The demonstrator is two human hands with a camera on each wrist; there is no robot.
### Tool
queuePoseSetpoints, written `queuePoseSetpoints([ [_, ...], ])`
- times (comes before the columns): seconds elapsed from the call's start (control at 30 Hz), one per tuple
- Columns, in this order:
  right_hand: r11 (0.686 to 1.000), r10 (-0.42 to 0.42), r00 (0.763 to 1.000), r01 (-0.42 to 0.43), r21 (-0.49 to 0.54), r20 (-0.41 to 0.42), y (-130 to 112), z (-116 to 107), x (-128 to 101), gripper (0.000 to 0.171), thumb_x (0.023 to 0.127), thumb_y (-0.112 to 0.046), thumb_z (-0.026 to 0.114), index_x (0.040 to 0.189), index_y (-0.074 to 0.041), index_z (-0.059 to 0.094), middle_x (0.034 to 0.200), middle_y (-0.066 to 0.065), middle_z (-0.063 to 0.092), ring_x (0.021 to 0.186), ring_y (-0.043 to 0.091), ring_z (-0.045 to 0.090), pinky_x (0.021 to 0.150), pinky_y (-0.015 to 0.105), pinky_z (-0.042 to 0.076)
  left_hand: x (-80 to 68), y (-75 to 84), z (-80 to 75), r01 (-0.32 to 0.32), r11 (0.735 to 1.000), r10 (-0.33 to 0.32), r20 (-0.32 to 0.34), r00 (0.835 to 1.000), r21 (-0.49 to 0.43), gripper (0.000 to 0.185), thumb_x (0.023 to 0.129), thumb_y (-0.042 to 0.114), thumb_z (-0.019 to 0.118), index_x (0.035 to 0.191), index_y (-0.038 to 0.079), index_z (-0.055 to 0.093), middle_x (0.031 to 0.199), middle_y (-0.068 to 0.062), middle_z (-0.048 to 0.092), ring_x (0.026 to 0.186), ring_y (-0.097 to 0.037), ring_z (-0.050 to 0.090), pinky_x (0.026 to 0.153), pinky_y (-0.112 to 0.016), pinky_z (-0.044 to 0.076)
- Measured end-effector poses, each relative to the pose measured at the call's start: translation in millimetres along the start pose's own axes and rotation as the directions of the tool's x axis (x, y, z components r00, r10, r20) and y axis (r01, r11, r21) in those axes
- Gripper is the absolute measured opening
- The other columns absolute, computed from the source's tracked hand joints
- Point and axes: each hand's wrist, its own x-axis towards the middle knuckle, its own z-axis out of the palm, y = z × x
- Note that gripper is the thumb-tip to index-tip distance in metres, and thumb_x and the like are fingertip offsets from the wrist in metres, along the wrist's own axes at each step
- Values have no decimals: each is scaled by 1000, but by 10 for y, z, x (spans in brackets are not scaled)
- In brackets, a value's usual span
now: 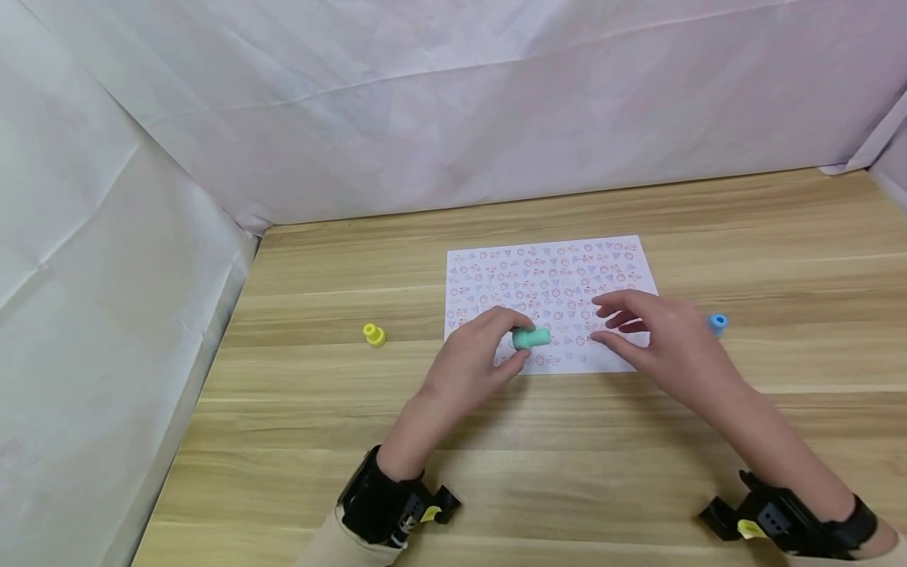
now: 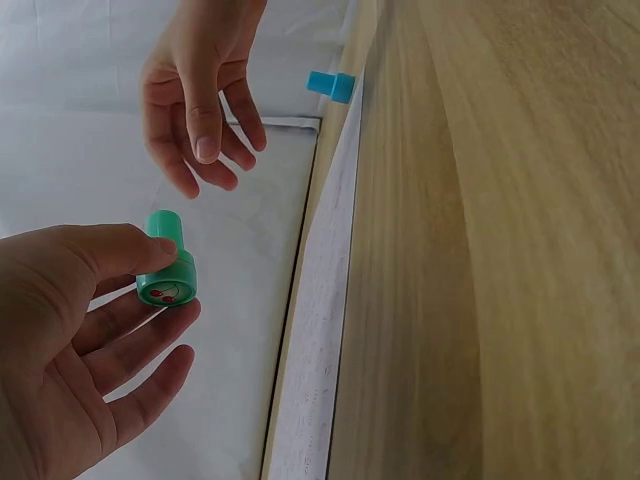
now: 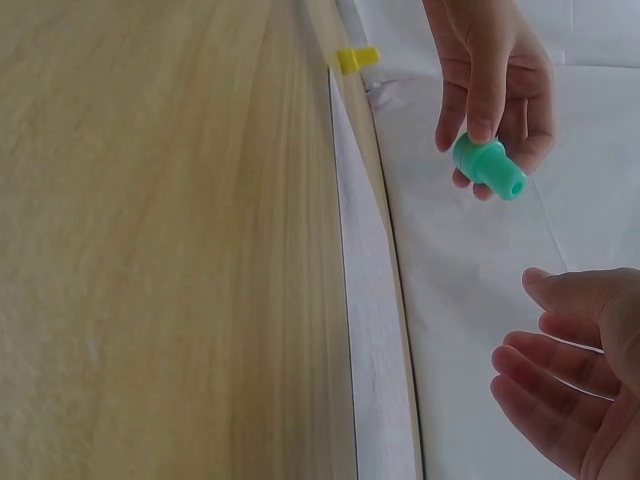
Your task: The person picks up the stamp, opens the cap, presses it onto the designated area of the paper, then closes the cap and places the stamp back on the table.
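Between thumb and fingers, my left hand (image 1: 476, 353) pinches a green toy stamp (image 1: 531, 339) above the printed paper. The stamp's round face with a cherry picture shows in the left wrist view, and its narrow handle (image 3: 507, 182) points toward my right hand in the right wrist view. My right hand (image 1: 669, 337) hovers over the paper's right part, fingers relaxed and apart, holding nothing. The white paper (image 1: 546, 287) lies flat and carries rows of small red and bluish printed pictures.
A yellow stamp (image 1: 374, 335) stands on the wooden table (image 1: 312, 425) left of the paper. Just beyond my right hand is a blue stamp (image 1: 718, 324), partly hidden by it. White cloth (image 1: 453, 118) hangs behind the table, with more along the left side.
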Motion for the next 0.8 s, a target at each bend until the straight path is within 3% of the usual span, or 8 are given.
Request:
queuePoseSetpoints([
  [0.5,999,-26,999,25,30,31,-99,135,-5,41,80,-18,84,116,-9,68,106,5,76,83,19,75,72,39,62,9,35,60,17,1000,-17,42,999,19,27,91,20,74,116,17,63,115,4,69,105,-14,66,94,-28,55],
  [0.8,997,-6,997,0,71,74,-170,168,4,39,82,-19,83,117,-10,68,108,5,75,85,18,74,75,38,62,19,46,83,-5,1000,4,46,999,19,28,91,19,74,117,16,63,114,4,70,105,-13,67,94,-27,55],
])
